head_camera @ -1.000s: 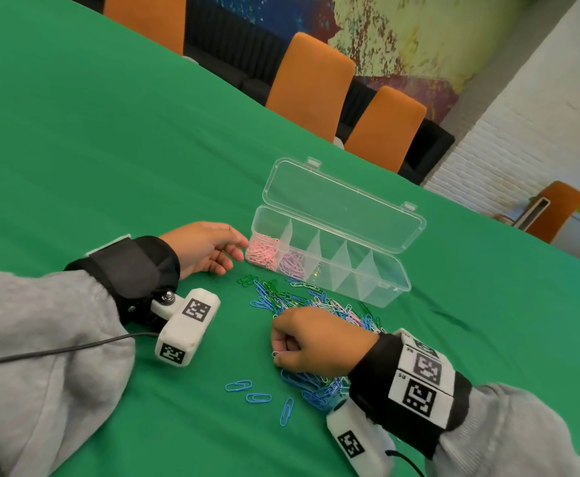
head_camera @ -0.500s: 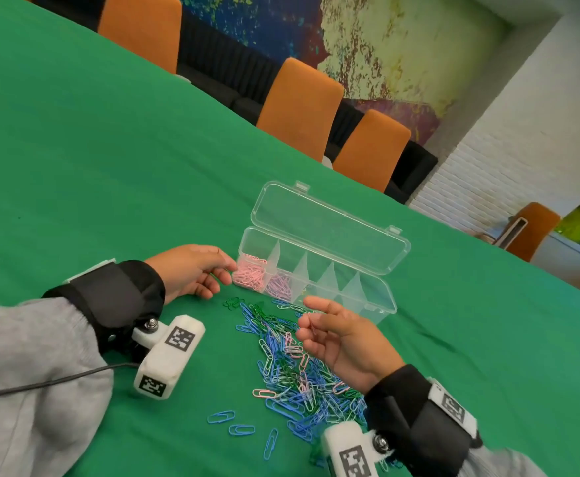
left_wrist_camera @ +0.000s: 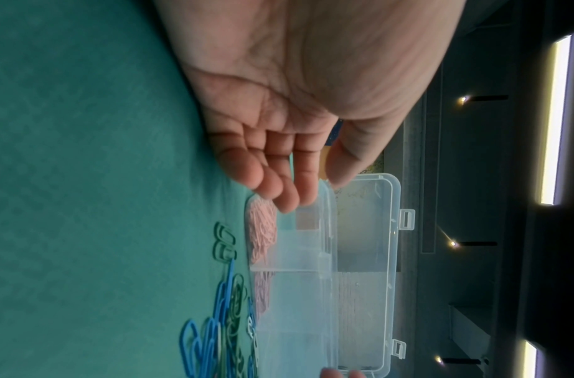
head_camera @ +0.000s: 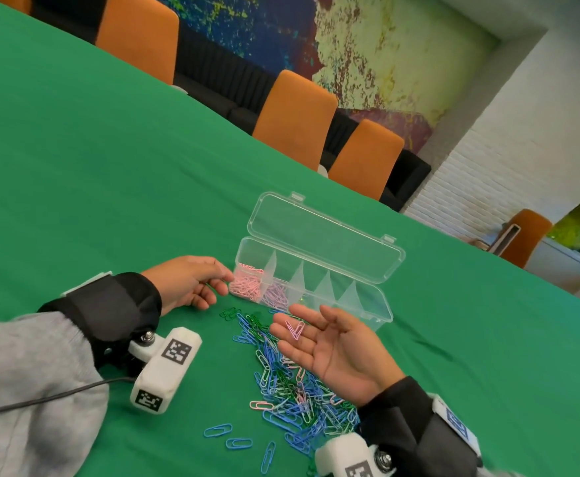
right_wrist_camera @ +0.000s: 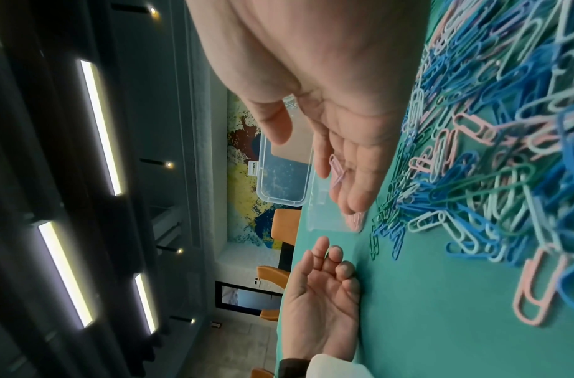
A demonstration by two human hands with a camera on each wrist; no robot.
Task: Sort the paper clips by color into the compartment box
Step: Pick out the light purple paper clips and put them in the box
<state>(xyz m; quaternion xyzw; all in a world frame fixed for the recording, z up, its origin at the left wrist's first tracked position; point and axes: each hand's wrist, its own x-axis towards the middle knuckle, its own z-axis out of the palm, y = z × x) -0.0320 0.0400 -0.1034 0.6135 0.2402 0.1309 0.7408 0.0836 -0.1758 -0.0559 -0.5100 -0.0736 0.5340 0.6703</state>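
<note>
Right hand palm up, fingers spread flat, hovering over the far end of the clip pile; two lilac paper clips lie loose on its fingers, not pinched. Left hand rests on the green tabletop at the left end of the compartment box, fingers loosely curled, holding nothing, tips just beside the box wall. Box is clear plastic, lid open and leaning back on the far side. Leftmost compartment holds pink clips, next one lilac clips; other compartments look bare, hard to tell. Mixed blue, green, pink and pale clips heaped on the near side of the box, between the hands. Three blue clips lie apart, near-left of the pile. Orange chairs along the far table edge.
</note>
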